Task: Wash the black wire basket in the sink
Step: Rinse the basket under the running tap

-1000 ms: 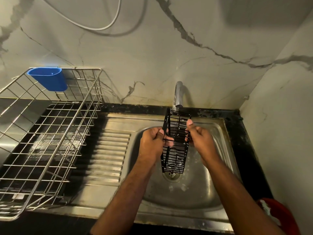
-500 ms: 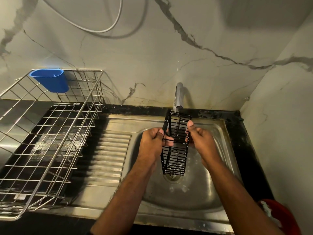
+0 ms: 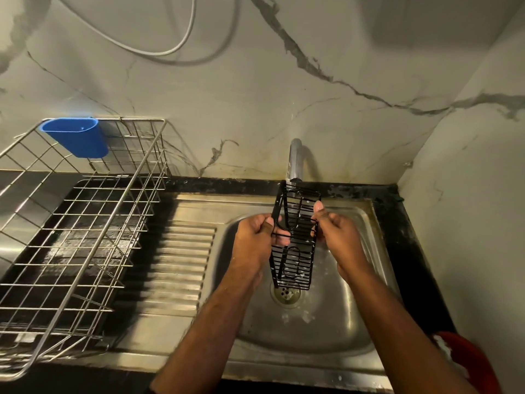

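A long, narrow black wire basket [image 3: 294,251] hangs lengthwise over the steel sink [image 3: 312,334], its far end right under the tap [image 3: 295,162] and its near end above the drain [image 3: 285,294]. My left hand [image 3: 255,237] grips its left edge with the fingers curled round the wires. My right hand [image 3: 335,230] grips the right edge, thumb up on the rim. Drops of water cling to the basket and the basin is wet.
A large steel wire dish rack [image 3: 74,231] stands left of the sink, with a blue plastic cup [image 3: 76,136] hooked on its back rim. The ribbed drainboard [image 3: 176,263] lies between rack and basin. A red object [image 3: 468,362] sits at the bottom right. Marble walls close the back and right.
The basket has tilted and slid a little toward me, its near end lower over the drain. Both hands keep their grip on its sides.
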`<action>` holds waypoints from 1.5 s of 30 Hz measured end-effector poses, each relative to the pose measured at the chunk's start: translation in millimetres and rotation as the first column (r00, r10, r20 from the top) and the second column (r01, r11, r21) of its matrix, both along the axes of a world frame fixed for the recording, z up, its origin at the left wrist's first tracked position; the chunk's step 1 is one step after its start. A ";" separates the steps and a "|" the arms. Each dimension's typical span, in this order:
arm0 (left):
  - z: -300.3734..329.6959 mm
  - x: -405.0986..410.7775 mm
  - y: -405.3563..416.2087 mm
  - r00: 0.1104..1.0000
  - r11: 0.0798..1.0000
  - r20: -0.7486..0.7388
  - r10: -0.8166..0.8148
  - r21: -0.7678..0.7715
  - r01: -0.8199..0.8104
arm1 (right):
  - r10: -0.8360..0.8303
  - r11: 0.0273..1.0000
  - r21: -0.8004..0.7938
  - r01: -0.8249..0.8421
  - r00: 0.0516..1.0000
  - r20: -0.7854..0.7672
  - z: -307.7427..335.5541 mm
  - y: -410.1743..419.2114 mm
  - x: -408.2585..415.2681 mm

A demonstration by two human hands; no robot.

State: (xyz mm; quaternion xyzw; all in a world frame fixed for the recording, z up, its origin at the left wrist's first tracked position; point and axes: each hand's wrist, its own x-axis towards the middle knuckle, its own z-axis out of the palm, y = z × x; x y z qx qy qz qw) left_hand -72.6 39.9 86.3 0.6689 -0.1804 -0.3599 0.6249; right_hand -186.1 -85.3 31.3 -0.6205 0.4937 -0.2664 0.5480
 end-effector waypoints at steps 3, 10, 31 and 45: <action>-1.2 0.9 2.2 1.000 1.000 0.009 0.008 0.015 -0.008 | 0.009 1.000 0.026 -0.010 1.000 0.020 5.9 6.1 1.9; -2.2 -0.4 8.6 1.000 1.000 0.009 0.010 0.004 -0.010 | 0.015 0.997 0.078 -0.019 0.999 0.041 19.1 15.2 3.9; -5.1 -13.3 5.0 0.996 0.999 -0.084 -0.041 -0.040 0.037 | 0.084 0.996 -0.010 -0.084 0.993 0.087 21.7 22.8 -12.5; -0.2 -13.3 6.2 0.996 1.000 -0.084 0.008 -0.020 -0.009 | 0.076 0.997 -0.021 -0.075 0.991 0.109 28.5 31.0 -11.7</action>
